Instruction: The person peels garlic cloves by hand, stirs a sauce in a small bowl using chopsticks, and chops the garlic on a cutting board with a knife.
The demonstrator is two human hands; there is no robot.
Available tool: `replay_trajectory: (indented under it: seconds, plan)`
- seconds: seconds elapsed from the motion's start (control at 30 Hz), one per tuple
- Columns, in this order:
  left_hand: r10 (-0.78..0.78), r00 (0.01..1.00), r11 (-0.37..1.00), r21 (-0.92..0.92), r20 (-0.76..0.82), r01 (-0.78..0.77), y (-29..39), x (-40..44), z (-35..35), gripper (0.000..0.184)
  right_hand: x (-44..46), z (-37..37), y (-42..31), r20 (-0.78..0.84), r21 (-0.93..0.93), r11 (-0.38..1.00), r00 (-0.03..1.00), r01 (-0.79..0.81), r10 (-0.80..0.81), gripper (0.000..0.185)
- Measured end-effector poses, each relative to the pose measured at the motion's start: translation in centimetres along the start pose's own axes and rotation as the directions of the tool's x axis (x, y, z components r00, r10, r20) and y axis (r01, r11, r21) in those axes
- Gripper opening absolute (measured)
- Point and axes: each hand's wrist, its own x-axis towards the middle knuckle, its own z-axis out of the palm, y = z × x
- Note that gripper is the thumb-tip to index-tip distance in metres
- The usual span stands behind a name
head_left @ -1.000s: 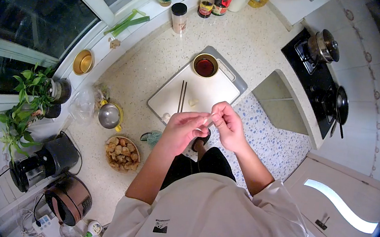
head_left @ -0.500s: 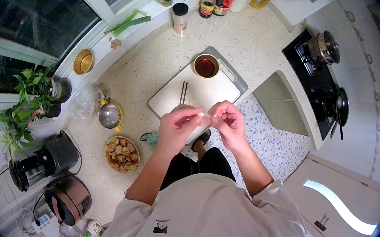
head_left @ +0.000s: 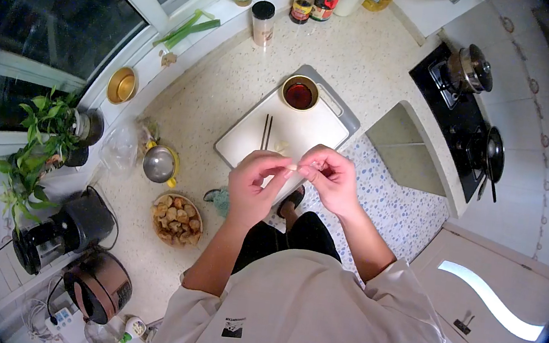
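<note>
My left hand [head_left: 255, 184] and my right hand [head_left: 332, 181] meet fingertip to fingertip over the near edge of a white cutting board [head_left: 240, 142] with a grey rim. Between the fingertips is a small pale piece [head_left: 292, 167], pinched by both hands; it looks like a garlic clove, but is too small to be sure. Behind the hands, a few pale pieces [head_left: 282, 146] lie on the board beside a pair of dark chopsticks [head_left: 266, 132]. A bowl of dark liquid [head_left: 299, 94] stands at the board's far end.
A bowl of brown chunks [head_left: 177, 220] and a metal bowl [head_left: 159, 164] stand on the counter at the left. Green onions [head_left: 192, 31] lie on the sill. Bottles [head_left: 303, 0] line the back. A stove [head_left: 455, 104] with a pot is at the right.
Both hands stay together at nearly the same place. The left fingers have closed in toward the right fingertips around the small piece. The view has shifted slightly.
</note>
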Motion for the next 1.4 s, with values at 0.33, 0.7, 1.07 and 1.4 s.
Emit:
replay_trajectory:
  seconds: [0.33, 0.7, 1.07, 1.4]
  plan:
    - [-0.014, 1.000, 0.981, -0.194, 0.011, 0.016, -0.6, -0.8, -0.1, 0.023, -0.7, 1.2, 1.0, 0.002, -0.016, 0.998, 0.998, 0.066, -0.066, 0.007]
    - [-0.085, 0.996, 0.889, -0.453, -0.009, 0.072, -0.5, -1.1, 0.3, 0.023, -1.1, 1.8, -0.3, -0.001, -0.346, 0.904, 0.963, 0.252, -0.269, 0.006]
    - [-0.144, 0.986, 0.705, -0.691, 0.082, 0.160, -1.9, -1.0, -0.4, 0.039, -0.6, 0.3, 0.0, 0.083, 0.646, 0.733, 0.974, -0.213, 0.210, 0.006]
    - [-0.118, 0.975, 0.720, -0.660, 0.186, 0.213, -1.7, -0.6, -0.2, 0.038, -0.7, 1.0, -1.5, -0.017, -0.353, 0.920, 0.982, 0.172, -0.190, 0.019]
